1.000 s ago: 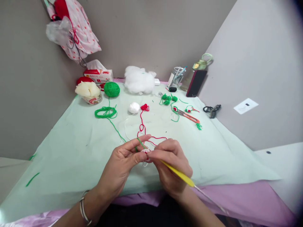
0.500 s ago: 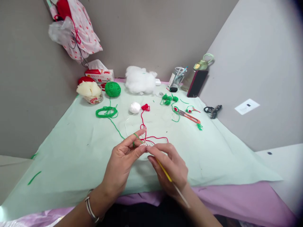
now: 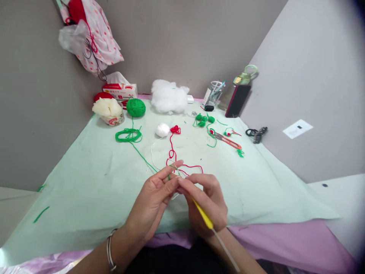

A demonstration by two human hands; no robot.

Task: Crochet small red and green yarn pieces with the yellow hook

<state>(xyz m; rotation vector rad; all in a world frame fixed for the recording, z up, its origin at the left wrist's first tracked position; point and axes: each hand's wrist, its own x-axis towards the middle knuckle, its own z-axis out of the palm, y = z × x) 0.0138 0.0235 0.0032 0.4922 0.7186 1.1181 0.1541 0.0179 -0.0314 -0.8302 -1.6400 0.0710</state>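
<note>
- Hands meet at the near middle of a pale green sheet [image 3: 85, 182] spread over the table, fingertips touching each other.
- Left hand [image 3: 154, 201] is closed in a pinch on a tiny crochet piece [image 3: 176, 182], thumb and forefinger pressed together; the piece is mostly hidden by the fingers and its shape cannot be made out.
- Green yarn [image 3: 142, 158] runs over the left forefinger, then trails away across the sheet to a loose green coil [image 3: 128, 135] and on to a green yarn ball [image 3: 135, 107].
- Right hand [image 3: 208, 201] is closed around a crochet hook with a yellow handle [image 3: 203, 214]; the hook's tip points into the pinched piece, and its thin bare end sticks out past the wrist toward the person.
- Red yarn [image 3: 172, 152] snakes from just beyond the fingers up to a small red tangle beside a white yarn ball [image 3: 162, 129].
- Further back lie white stuffing [image 3: 168, 97], a tissue box [image 3: 119, 90], a cup of cream fibre [image 3: 108, 111] and, to the right, red-handled scissors [image 3: 226, 140] among small green crochet bits [image 3: 202, 120].
- A dark phone [image 3: 237, 100] leans against the right wall.
- A metal bangle [image 3: 110, 251] sits on the left wrist.
</note>
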